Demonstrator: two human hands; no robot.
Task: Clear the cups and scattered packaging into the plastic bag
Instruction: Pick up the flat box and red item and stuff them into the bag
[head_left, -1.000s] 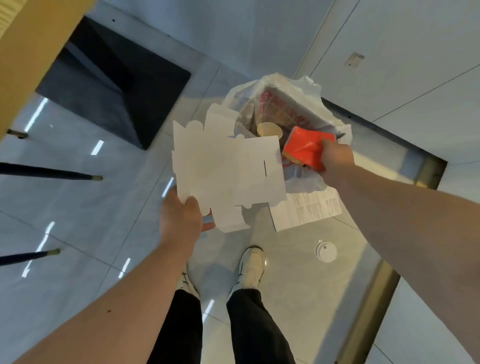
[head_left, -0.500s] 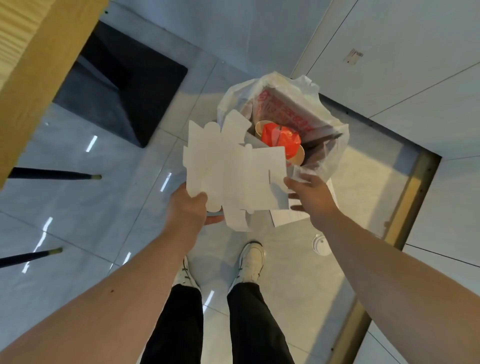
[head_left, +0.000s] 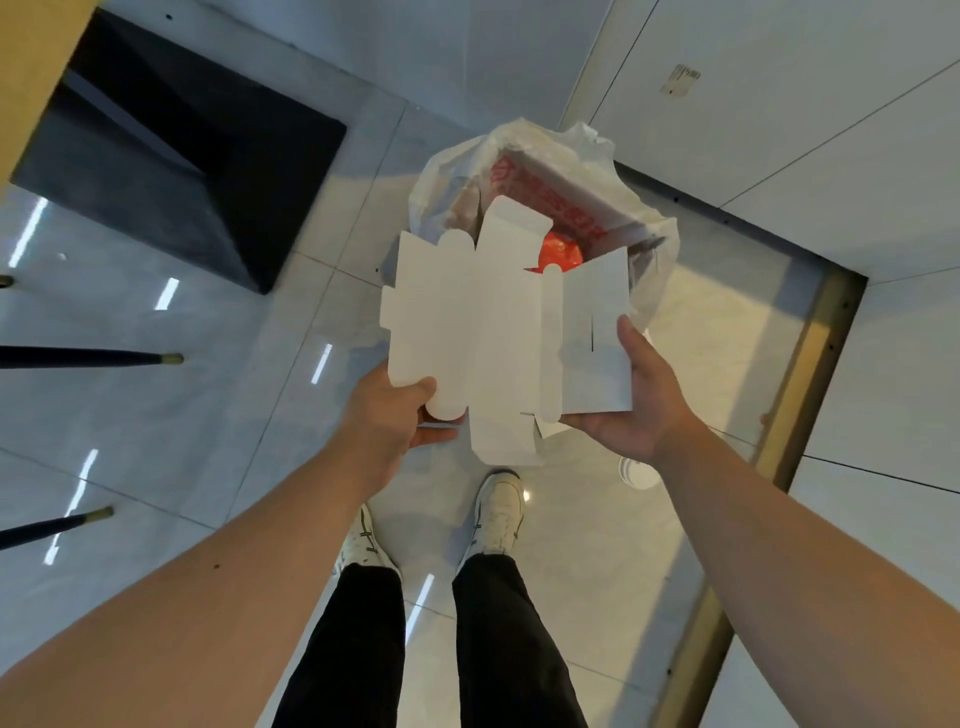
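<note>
I hold a flattened white cardboard box (head_left: 493, 332) in front of me, above the floor. My left hand (head_left: 395, 415) grips its lower left flap. My right hand (head_left: 634, 400) holds its right panel, thumb along the edge and fingers underneath. Behind the box stands an open white plastic bag (head_left: 587, 150) on the floor. Inside it I see a red-printed carton (head_left: 550, 197) and a red package (head_left: 561, 254), partly hidden by the box. A white cup lid (head_left: 636, 475) lies on the floor under my right wrist.
My two shoes (head_left: 498, 509) stand on grey floor tiles just below the box. A black base (head_left: 197, 171) of a wooden piece of furniture sits at upper left. Two dark chair legs (head_left: 93, 358) reach in from the left. A metal floor strip (head_left: 800, 395) runs along the right.
My right hand let go of the red package into the bag, came back and took hold of the white box's right side. The box now hangs nearer the bag's mouth.
</note>
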